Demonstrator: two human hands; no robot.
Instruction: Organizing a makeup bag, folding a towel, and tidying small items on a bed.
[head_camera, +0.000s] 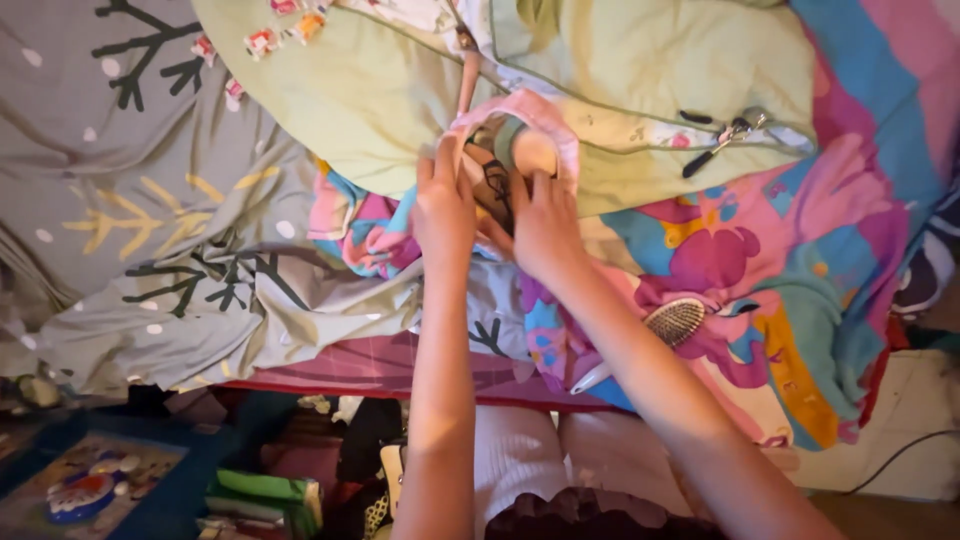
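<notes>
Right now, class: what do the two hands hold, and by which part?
Both hands, left hand and right hand, grip the pink-edged opening of the pale green pillowcase, one at each side.

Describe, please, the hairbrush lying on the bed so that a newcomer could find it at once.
Start at the bright flowered bedspread on the right half of the bed. Beside the person's right forearm lies the hairbrush, an oval head of pale bristles on a white handle, the only hard object on that cloth.
</notes>
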